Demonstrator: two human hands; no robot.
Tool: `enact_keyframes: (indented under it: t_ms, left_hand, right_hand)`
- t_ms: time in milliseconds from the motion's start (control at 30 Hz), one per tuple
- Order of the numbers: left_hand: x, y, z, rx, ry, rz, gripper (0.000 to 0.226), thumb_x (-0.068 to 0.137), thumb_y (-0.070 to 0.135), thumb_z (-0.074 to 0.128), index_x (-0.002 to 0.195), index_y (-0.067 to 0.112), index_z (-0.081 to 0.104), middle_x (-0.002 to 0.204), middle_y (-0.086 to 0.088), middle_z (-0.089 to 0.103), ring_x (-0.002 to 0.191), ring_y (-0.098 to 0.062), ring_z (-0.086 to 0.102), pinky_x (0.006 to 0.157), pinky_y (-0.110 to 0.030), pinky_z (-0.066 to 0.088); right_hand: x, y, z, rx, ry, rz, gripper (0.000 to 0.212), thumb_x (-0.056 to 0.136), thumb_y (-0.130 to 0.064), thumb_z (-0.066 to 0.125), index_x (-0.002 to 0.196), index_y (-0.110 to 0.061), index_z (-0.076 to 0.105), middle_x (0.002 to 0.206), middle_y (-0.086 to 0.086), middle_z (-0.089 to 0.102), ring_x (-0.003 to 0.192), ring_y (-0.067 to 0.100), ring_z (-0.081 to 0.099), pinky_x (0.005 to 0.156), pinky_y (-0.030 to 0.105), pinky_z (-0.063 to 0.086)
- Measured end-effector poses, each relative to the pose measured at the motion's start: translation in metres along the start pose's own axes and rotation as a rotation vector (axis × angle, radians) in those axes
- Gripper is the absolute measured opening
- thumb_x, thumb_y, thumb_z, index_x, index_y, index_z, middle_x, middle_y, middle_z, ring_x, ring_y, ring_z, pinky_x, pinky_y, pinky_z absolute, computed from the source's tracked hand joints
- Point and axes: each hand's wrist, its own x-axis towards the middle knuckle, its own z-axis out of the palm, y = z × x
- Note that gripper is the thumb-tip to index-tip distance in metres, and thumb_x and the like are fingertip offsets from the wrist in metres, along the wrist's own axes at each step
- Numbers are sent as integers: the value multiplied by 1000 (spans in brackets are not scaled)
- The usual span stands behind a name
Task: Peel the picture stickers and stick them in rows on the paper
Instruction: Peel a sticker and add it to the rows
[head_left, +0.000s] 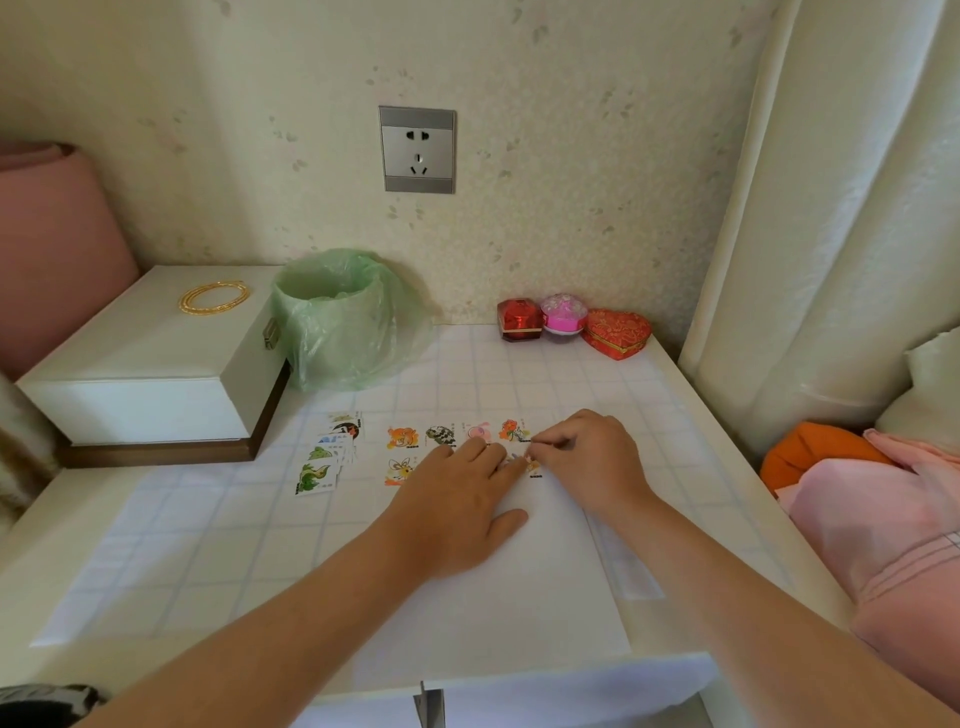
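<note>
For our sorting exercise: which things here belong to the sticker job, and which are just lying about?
Job: paper, stuck stickers, sticker pile, newest sticker, left hand, right hand.
Lying about: white box, gold bangles, bagged bin, three trinket boxes, wall socket, clothes.

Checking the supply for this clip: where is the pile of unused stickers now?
In the head view, the sticker pile lies fanned left of the paper, by the white box front corner.

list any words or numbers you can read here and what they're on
None can be read.
Stickers on the paper: small dark captions under the pictures, too blurred.
Pile of loose ones: same captions, too small.
Socket, heart box: no text shows.
</note>
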Motion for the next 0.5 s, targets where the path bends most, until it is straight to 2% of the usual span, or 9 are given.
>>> enact_keyframes:
  t_ms: [100,300,367,433,500]
  left_hand:
    - [-1,1,-3,-7,-55,-19,67,95,57,21,145,19,43,130,0,55,124,-25,48,91,-40,46]
    - [-5,4,-5,-15,-100,-42,75,93,60,13,152,18,33,149,-5,43,136,-26,38,103,-41,39]
    - [-8,6,-4,-19,-125,-48,80,92,63,10,155,16,26,156,-7,33,142,-26,30,110,-42,33]
    - [-12,9,-4,-42,-151,-56,84,91,66,7,157,16,15,163,-8,19,148,-27,18,118,-42,22]
    - [-14,10,-5,-60,-181,-65,85,90,67,7,158,16,6,165,-7,7,151,-24,7,121,-39,9]
  right_hand:
    - [3,2,1,13,9,23,8,83,-35,72,78,-39,78,85,-16,66,89,12,62,78,39,55]
    - [-1,0,1,-51,35,-43,10,86,-30,70,83,-33,78,86,-15,69,87,14,62,75,38,56]
    - [-7,0,-2,-216,59,-180,14,89,-24,65,92,-30,78,92,-9,69,88,19,62,74,37,53]
    - [-20,-3,-5,-396,44,-414,23,90,-21,58,105,-25,76,107,-4,69,97,22,61,78,37,50]
    - [-36,-6,-8,-464,-88,-549,41,93,-26,43,126,-20,66,133,-2,62,121,21,56,96,38,47]
